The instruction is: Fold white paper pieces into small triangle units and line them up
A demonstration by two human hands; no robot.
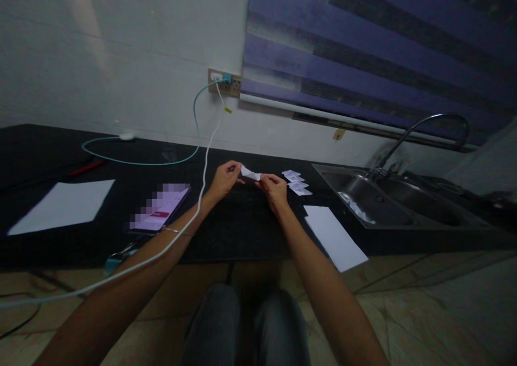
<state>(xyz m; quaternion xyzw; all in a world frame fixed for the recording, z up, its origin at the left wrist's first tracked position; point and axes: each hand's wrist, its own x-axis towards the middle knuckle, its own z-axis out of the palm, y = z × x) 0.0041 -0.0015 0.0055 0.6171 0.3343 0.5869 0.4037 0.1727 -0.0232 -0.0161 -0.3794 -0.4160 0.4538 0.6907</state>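
Note:
Between my two hands a small folded piece of white paper (251,173) is held just over the dark countertop. My left hand (224,180) pinches its left end, and my right hand (274,189) pinches the right end. Right of my right hand lies a row of several small folded paper pieces (297,183), overlapping one another. Nearer to me on that side are long white paper strips (335,237), stacked and reaching over the counter's front edge. A phone (163,207) with a lit screen lies beside my left forearm.
A white sheet (62,206) lies at the far left of the black counter (238,231). A white cable (205,172) runs from the wall outlet (232,86) across my left forearm. A teal cable (141,162) loops on the counter. The steel sink (375,207) with faucet is at right.

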